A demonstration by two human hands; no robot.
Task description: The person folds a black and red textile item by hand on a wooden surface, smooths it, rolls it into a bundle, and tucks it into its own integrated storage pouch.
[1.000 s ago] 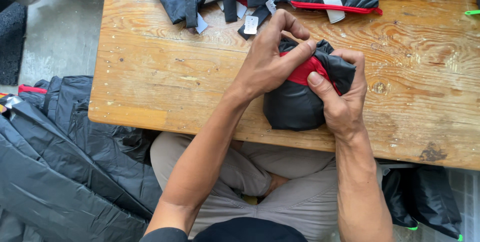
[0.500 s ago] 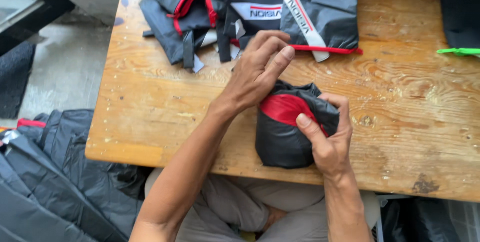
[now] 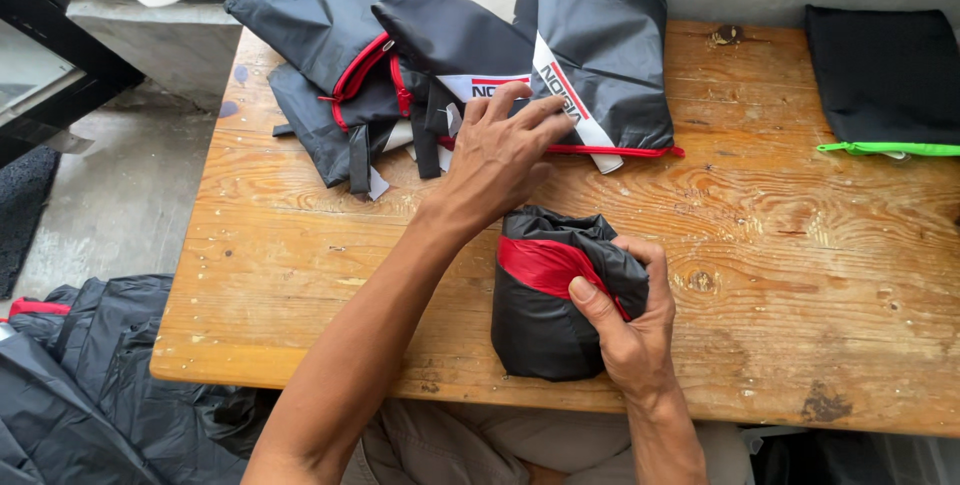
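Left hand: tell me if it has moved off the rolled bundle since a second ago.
Yes. The left hand has left the bundle and moved toward the table's far edge, over the dark bags.

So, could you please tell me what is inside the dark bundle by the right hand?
A red strip of fabric shows at the opening of the dark bundle, pressed by the right hand. Whatever lies deeper is covered by the dark outer fabric.

**Layout on the tabletop**

At centre of the tabletop [image 3: 300,245]: stuffed pouch [image 3: 550,305], right hand [image 3: 625,330] clasped on its 3 o'clock side. At 12 o'clock: left hand [image 3: 500,160], resting on a heap of jackets [image 3: 450,65]. At 2 o'clock: flat pouch [image 3: 880,75]. At 8 o'clock, on the floor: more jackets [image 3: 80,385].
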